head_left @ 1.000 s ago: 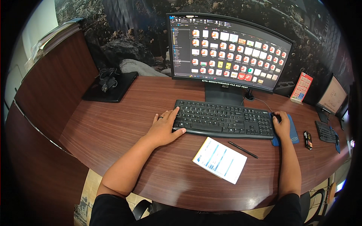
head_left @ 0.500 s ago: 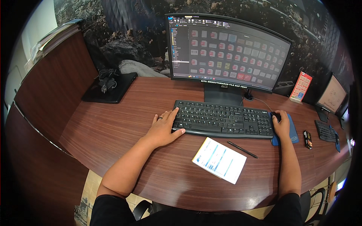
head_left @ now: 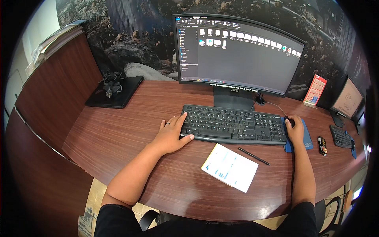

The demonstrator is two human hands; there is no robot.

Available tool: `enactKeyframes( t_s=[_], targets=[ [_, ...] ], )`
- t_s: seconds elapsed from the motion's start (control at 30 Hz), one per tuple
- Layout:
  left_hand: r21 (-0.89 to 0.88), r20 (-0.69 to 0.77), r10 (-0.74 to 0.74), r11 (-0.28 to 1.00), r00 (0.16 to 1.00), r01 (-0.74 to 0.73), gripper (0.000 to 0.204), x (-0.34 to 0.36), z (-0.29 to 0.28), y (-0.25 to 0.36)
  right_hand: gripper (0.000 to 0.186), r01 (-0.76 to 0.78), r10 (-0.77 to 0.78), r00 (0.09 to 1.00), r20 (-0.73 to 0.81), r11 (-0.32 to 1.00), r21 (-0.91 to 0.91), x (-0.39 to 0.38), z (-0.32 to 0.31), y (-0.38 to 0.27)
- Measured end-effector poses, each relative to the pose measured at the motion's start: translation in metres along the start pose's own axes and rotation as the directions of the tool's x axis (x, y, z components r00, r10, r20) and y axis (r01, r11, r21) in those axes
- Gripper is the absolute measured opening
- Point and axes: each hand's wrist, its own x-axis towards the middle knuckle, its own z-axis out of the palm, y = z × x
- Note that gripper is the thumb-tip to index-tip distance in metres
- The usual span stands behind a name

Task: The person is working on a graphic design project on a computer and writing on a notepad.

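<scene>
A black keyboard (head_left: 233,124) lies below a curved monitor (head_left: 241,63), whose screen shows a dark file window with two rows of small icons at the top. My left hand (head_left: 169,134) rests open, fingers spread, at the keyboard's left end, with fingertips on its edge. My right hand (head_left: 295,130) is closed over a black mouse (head_left: 289,121) on a blue mouse pad (head_left: 308,140). Between my forearms lie a white printed paper pad (head_left: 229,168) and a black pen (head_left: 254,156).
A black laptop (head_left: 98,100) with coiled cables sits at back left beside a wooden partition (head_left: 55,79) topped with papers. At right stand a red desk calendar (head_left: 316,91), second monitor (head_left: 346,96) and keyboard (head_left: 339,136). A small dark box (head_left: 322,146) lies near the pad.
The screen's dense grid of red and white icons dimmed, then gave way to a shorter list in two rows. My hands have barely moved.
</scene>
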Motion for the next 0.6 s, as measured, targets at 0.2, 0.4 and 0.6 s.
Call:
enactKeyframes(
  t_s=[0.2, 0.4, 0.6],
  targets=[
    [0.014, -0.007, 0.006, 1.000, 1.000, -0.006, 0.094, 0.0010, 0.0029, -0.0029, 0.024, -0.011, 0.011, 1.000, -0.001, 1.000, 0.027, 0.0003, 0.0010, 0.0007],
    [0.015, -0.001, 0.001, 1.000, 1.000, -0.001, 0.094, 0.0006, 0.0013, -0.0007, 0.024, -0.014, 0.014, 1.000, 0.016, 1.000, 0.026, 0.0012, 0.0018, 0.0057],
    [-0.001, -0.005, 0.004, 1.000, 1.000, -0.004, 0.093, 0.0005, 0.0017, -0.0012, 0.024, -0.008, 0.008, 1.000, 0.009, 1.000, 0.028, 0.0009, 0.0015, 0.0042]
  ],
)
